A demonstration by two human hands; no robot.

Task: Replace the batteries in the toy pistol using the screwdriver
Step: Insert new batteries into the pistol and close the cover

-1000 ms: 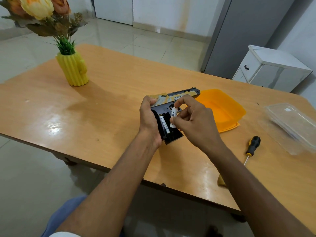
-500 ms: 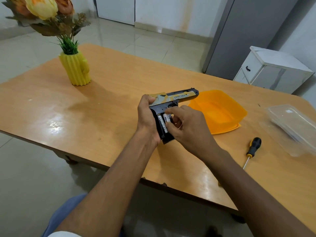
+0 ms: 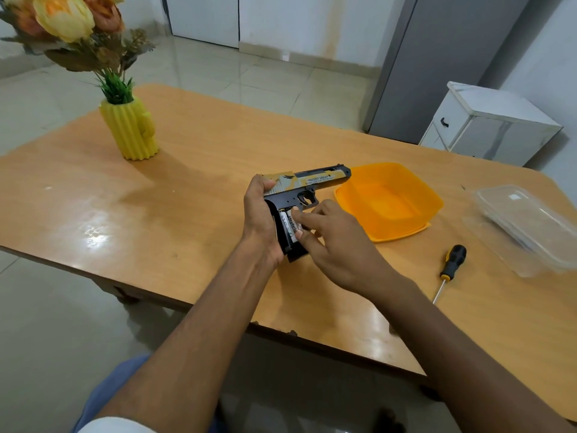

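Observation:
The black and tan toy pistol is held above the table, barrel pointing right. My left hand grips the back of its handle. The grip's battery bay faces me, with white batteries lying in it. My right hand has its thumb and fingertips pressing on the right-hand battery in the bay. The screwdriver, with a black and orange handle, lies on the table to the right, apart from both hands.
An orange plastic tub sits on its lid just right of the pistol. A clear plastic container stands at the far right edge. A yellow cactus-shaped vase with flowers stands at the back left of the wooden table.
My right hand has moved down from holding a battery over the bay to pressing it flat into the grip. The left hand keeps its hold on the pistol.

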